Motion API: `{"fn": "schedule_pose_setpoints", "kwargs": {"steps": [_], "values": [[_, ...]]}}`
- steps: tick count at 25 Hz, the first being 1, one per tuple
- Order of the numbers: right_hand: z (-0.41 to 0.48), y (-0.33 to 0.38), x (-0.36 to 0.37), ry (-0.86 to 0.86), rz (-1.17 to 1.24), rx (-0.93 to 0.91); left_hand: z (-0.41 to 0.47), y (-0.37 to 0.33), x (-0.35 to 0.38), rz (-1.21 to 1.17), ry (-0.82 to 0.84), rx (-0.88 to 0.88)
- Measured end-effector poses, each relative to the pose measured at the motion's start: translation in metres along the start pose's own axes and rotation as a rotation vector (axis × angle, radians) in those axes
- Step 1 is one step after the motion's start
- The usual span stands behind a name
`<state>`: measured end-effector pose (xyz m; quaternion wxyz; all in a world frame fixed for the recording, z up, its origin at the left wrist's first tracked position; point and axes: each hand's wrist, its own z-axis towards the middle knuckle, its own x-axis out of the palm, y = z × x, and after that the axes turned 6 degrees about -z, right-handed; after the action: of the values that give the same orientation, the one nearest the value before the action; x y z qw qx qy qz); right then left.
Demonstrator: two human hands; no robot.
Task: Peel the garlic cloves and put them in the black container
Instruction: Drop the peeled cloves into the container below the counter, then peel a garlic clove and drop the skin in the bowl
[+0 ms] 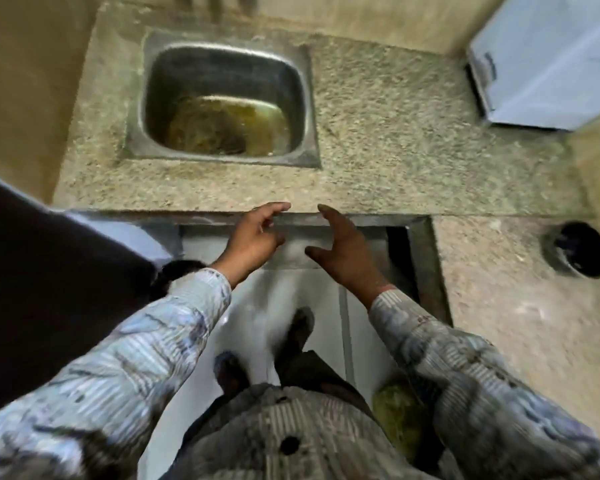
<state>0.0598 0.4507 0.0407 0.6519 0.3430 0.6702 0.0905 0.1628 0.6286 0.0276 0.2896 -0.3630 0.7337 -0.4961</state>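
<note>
**A:** Where's the garlic?

**B:** Not in view. Upper left of centre is the sink (160,84), with murky water in the bottom. Below it the left hand (253,237) reaches the front edge of the counter (378,133), fingers loosely spread, holding nothing. Just right of it, apart, the right hand (347,251) is spread and empty too.

**A:** Which way do the cloves point?

**B:** Can't tell. No clove shows, so neither tip nor long axis can be read.

**A:** The black container?

**B:** A round black thing (575,249) sits at the right edge. Whether that's it, I can't say.

**A:** Advice?

**B:** I'd judge the step is fetching. Find the garlic, work on the dry counter right of the sink, and keep the cloves out of that water.
</note>
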Motion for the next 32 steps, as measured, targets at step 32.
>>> {"fn": "schedule_pose_setpoints", "kwargs": {"steps": [32], "values": [[-0.044, -0.462, -0.215, -0.387, -0.102, 0.844, 0.183, -0.057, 0.530, 0.750, 0.774, 0.300]]}}
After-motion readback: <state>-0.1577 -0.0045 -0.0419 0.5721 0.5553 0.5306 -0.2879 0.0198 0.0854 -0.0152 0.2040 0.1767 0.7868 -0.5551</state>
